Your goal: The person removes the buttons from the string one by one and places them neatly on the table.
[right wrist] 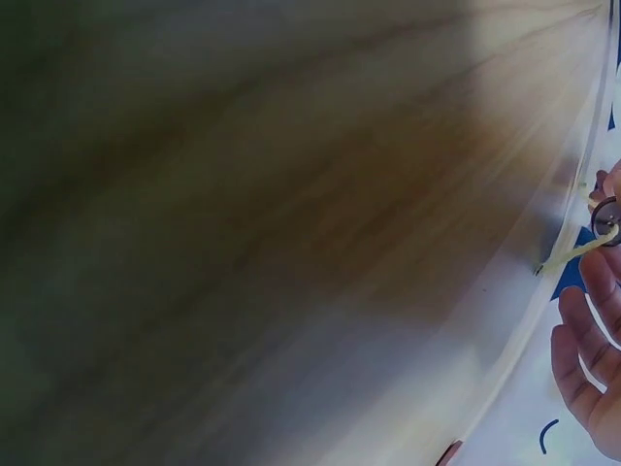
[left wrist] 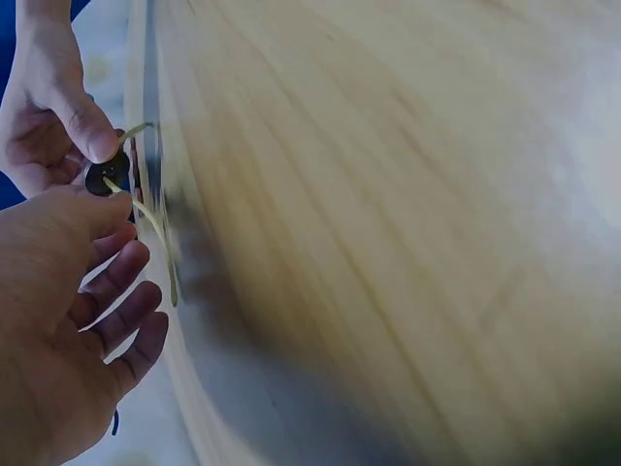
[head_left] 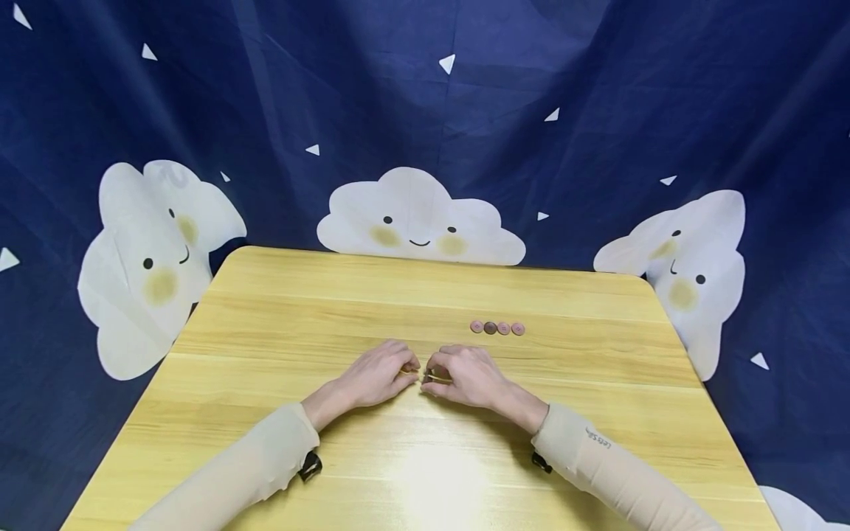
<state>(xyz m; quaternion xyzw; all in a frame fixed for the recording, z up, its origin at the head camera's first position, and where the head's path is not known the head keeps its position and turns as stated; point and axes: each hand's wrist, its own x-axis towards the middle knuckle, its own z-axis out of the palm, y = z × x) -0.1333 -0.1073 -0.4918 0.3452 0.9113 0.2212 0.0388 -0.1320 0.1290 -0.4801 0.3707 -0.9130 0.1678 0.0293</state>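
Note:
In the head view both hands meet near the middle of the wooden table. My right hand [head_left: 473, 375] pinches a dark round button [left wrist: 105, 176] between thumb and fingers. A thin yellow string [left wrist: 160, 231] passes through the button, one end hanging loose below. My left hand [head_left: 380, 376] pinches the string close beside the button, its other fingers loosely bent. In the right wrist view the button [right wrist: 606, 221] and the string [right wrist: 577, 254] show at the right edge, with part of a hand [right wrist: 592, 364].
Beyond the right hand several buttons lie in a row on the table [head_left: 319, 295]: pink ones [head_left: 518, 329] and one dark brown button [head_left: 490, 328]. A navy curtain [head_left: 398, 88] with white clouds hangs behind the table's far edge.

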